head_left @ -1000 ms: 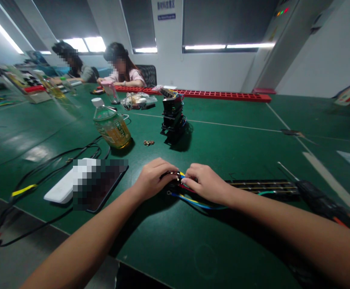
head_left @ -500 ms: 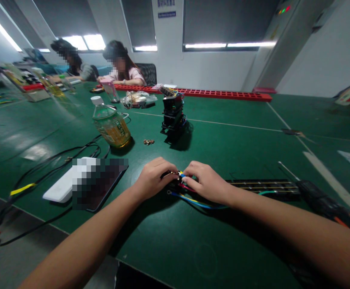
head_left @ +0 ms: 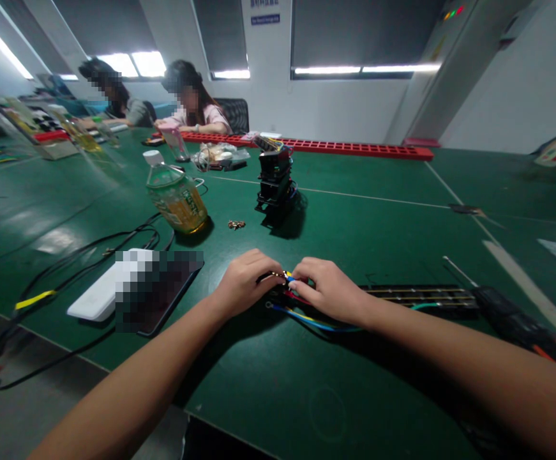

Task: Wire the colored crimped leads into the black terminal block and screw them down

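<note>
My left hand [head_left: 244, 282] and my right hand [head_left: 328, 289] meet on the green table [head_left: 354, 230], both curled round a small black part with coloured wires [head_left: 285, 278]. Fingertips of both hands pinch at its top. Blue, yellow and red wires [head_left: 316, 322] trail out beneath my right hand. A long black strip with metal rails [head_left: 416, 297] lies flat just right of my right wrist.
A stack of black wired parts [head_left: 274, 185] stands behind my hands, small brass bits [head_left: 235, 225] beside it. A tea bottle [head_left: 176, 198], a phone [head_left: 156, 287], a white pack [head_left: 96, 299] and black cables [head_left: 67, 255] lie left. A screwdriver [head_left: 502, 313] lies right. Two people sit far left.
Both hands stay on the wired part with only slight finger shifts. The view has tilted a little.
</note>
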`<state>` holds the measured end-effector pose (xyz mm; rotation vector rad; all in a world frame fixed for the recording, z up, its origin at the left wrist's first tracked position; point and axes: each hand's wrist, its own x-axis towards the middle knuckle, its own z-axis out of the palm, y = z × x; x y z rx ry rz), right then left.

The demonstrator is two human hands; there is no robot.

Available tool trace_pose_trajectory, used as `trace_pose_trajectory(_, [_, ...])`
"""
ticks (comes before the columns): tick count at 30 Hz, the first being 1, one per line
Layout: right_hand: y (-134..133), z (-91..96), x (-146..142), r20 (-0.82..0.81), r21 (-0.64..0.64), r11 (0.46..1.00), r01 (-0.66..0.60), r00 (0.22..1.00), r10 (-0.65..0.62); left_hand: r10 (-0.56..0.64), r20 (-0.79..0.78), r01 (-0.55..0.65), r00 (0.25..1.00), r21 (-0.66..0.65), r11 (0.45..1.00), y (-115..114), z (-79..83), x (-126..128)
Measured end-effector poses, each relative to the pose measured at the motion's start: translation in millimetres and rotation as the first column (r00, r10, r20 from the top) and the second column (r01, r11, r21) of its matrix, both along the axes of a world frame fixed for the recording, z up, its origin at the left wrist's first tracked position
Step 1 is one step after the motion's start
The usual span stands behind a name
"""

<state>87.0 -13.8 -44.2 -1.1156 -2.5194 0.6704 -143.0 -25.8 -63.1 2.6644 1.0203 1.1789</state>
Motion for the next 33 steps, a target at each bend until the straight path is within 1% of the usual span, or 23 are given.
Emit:
trace_pose_trajectory(12, [-0.8,-2.5,0.8,-0.014,0.015,1.0,-0.002,1.0,0.002,-0.058,-0.003,0.058,0.998,0.044,0.997,4.3,-2.3,0.5])
trace_pose_trajectory(27, [-1.2,-4.1,1.4,-0.05,0.014,1.0,0.006,0.999,-0.005,-0.072,-0.004,0.072,0.997,-0.018,0.997,6.1,-1.6,0.3])
trace_pose_trajectory(33, [-1.0,-3.4,1.2,-0.039,0.009,1.0,0.008,0.999,-0.008,-0.081,-0.003,0.081,0.997,-0.05,0.995,5.2,0.8,0.7])
